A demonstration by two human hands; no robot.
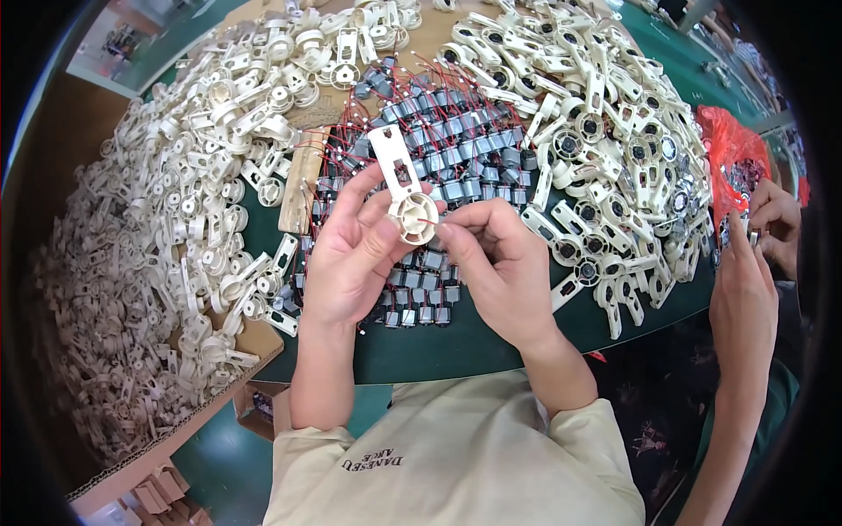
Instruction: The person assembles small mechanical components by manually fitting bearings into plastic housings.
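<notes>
My left hand (pixel 344 263) grips a cream plastic housing (pixel 392 156), with a flat slotted arm pointing up and a round, ribbed cup at the lower end. The thumb presses on the cup's left rim. At the cup's right side, the thumb and index finger of my right hand (pixel 507 276) pinch a thin red wire (pixel 428 221) that runs into the cup. Where the wire leads inside is too small to make out. Rows of small grey motors (pixel 456 145) with red leads lie on the table just beyond and beneath both hands.
Loose cream housings (pixel 158 263) fill a cardboard box (pixel 167 447) and heap up at left. Housings with dark round parts inside (pixel 605 149) pile up at right. A wooden block (pixel 303 180) borders the motors. Far right, a co-worker's hands (pixel 745 263) work beside a red plastic bag (pixel 730 149).
</notes>
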